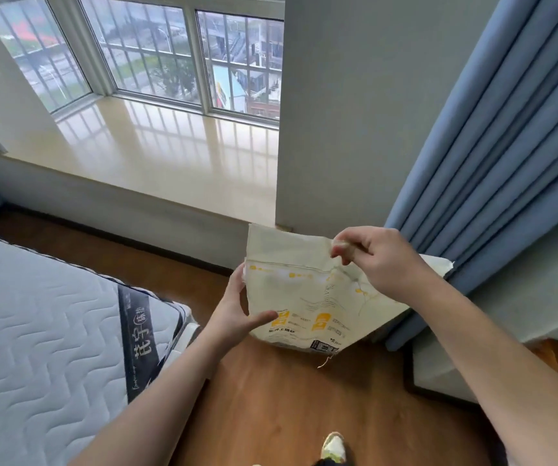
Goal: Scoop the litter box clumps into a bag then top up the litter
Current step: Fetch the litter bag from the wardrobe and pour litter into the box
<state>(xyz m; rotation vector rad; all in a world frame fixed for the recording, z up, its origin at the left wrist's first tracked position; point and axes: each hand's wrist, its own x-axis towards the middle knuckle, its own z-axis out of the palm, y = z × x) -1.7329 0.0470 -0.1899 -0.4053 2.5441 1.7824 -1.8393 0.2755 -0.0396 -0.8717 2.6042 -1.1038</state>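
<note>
A person is holding a cream litter bag [307, 297] with yellow printing above the wooden floor [270, 398], in front of the grey wall pillar [338, 112]. The right hand [378, 260] is pinching the bag's top edge between thumb and curled fingers, so the upper corner is folding beneath that pinch. The left hand [237, 314] is gripping the bag's left side lower down, thumb pressing across the printed face and the fingers passing behind the edge. Below both grips the bag's bottom is hanging clear of the floor, a loose thread dangling from it. Left of the left-hand grip a quilted mattress [42, 331] is lying; right of the right-hand grip a blue curtain [506, 146] is hanging. A shoe [334, 447] is showing beneath the bag.
</note>
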